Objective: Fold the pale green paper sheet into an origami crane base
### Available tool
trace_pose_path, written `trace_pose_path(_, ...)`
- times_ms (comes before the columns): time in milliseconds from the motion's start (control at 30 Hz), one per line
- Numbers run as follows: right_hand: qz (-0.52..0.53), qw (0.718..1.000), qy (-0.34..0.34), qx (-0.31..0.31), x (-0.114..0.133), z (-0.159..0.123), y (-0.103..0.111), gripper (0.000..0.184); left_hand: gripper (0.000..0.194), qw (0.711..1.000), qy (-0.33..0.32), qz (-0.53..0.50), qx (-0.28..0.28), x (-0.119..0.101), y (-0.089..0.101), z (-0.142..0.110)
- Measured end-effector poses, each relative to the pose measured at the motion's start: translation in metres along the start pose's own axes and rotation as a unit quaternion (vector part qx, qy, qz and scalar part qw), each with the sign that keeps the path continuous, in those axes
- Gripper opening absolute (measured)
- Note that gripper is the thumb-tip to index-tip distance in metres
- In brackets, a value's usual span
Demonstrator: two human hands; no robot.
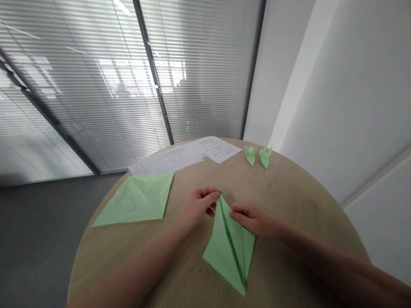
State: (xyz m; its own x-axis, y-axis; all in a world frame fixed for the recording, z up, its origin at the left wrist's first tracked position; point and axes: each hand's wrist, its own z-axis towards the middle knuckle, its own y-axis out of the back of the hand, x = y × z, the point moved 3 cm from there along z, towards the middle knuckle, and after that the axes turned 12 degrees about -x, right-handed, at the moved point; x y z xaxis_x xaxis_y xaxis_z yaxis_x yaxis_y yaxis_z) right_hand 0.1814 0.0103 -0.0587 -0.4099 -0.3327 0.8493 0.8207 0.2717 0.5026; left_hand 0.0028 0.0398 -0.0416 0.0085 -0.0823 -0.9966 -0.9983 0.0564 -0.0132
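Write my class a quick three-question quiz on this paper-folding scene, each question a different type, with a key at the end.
1. How many small folded green figures sit near the far edge of the table?
2. True or false: the left hand holds the kite-shaped folded green paper at its far tip.
3. Just beyond the creased green sheet lie: A) scissors; B) printed sheets; C) a ruler.

Key: 1. Two; 2. True; 3. B

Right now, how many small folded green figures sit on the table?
2. One small figure sits far back on the table, right of the white papers; the other figure is just right of it.
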Motion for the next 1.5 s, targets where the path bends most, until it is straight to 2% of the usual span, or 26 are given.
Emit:
trace_pose_path(267, -0.025, 1.0, -0.003, -0.009, 0.0, 0.0, -0.002, 0.03, 0.027, 1.0, -0.008, 0.024, -0.012, 0.0, -0.002, 0.001)
trace_pose_path(433, 0.001, 1.0, -0.02, -0.019, 0.002, -0.001, -0.001, 0.03, 0.032, 0.999, -0.026, 0.032, 0.008, -0.005, -0.001, -0.003)
trace_pose_path(567, 0.018, 0.999, -0.031, -0.013, 0.001, -0.001, -0.001, 0.032, 0.029, 0.997, -0.043, 0.065, 0.024, -0.006, -0.002, -0.003)
trace_pose_path(833, 0.015, 1.0, -0.023, 0.007, -0.002, -0.001, -0.001, 0.034, 0.025, 0.994, -0.061, 0.088, 0.018, -0.004, -0.001, -0.001)
trace_pose_path(1067, 0.023, 0.999, -0.002, 0.027, -0.003, -0.001, -0.002, 0.034, 0.024, 0.997, -0.033, 0.061, 0.027, -0.001, -0.001, 0.002)
trace_pose_path(1333, -0.022, 1.0, 0.006, 0.011, 0.0, -0.002, 0.001, 0.032, 0.029, 0.999, -0.01, 0.038, 0.011, 0.003, 0.0, 0.001)
trace_pose_path(1500, -0.05, 0.999, 0.011, 0.011, 0.003, -0.002, -0.002, 0.03, 0.034, 0.997, -0.035, 0.064, -0.023, 0.006, -0.003, 0.001)
